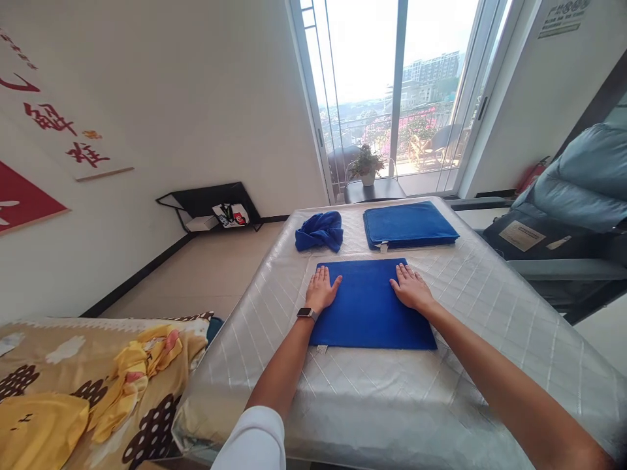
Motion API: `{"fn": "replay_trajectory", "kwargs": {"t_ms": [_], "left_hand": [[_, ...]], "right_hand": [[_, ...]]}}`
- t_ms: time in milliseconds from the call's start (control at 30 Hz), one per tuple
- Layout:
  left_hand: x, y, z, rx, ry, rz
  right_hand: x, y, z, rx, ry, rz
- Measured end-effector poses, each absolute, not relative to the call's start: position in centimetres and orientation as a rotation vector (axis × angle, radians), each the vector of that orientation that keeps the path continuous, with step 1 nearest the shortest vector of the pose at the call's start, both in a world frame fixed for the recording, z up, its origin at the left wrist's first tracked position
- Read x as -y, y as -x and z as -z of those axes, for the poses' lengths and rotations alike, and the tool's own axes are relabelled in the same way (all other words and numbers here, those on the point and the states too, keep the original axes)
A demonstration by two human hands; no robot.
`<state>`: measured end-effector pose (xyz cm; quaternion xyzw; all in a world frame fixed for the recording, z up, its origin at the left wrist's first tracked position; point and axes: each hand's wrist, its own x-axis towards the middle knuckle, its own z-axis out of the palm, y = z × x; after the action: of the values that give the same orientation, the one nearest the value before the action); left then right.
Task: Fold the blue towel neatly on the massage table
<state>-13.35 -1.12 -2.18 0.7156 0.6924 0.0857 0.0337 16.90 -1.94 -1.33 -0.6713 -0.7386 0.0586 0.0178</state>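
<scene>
A blue towel, folded into a flat rectangle, lies in front of me on a plastic-covered mattress. My left hand rests flat on its left edge, fingers stretched out. On the opposite edge my right hand lies flat too, with the thumb spread inward. A small white tag sticks out at the towel's near left corner. Beyond it, to the right, is a neat stack of folded blue towels. A crumpled blue towel sits to the left of that stack.
At lower left is a bed with a patterned sheet and yellow clothing. A grey armchair stands at the right. Past the mattress's far edge, a potted plant sits on a chair by the glass door.
</scene>
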Motion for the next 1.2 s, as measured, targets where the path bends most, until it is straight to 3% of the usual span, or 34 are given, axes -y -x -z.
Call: {"fn": "replay_trajectory", "kwargs": {"t_ms": [500,667,867,1200], "left_hand": [[0.6,12.2,1.1,-2.227,-2.239,-0.186],[-1.0,3.3,-0.2,-1.845,-2.544,-0.328],[-2.8,-6.2,1.5,-1.519,-2.598,-0.43],[-2.7,7.9,1.9,-1.93,-2.383,-0.242]], "right_hand": [[-1.3,-17.0,2.3,2.239,2.013,-0.111],[-1.0,-16.9,1.9,2.231,2.004,-0.116],[-0.6,-17.2,1.7,2.305,1.974,-0.118],[-1.1,-16.9,2.0,2.21,2.009,-0.175]]}}
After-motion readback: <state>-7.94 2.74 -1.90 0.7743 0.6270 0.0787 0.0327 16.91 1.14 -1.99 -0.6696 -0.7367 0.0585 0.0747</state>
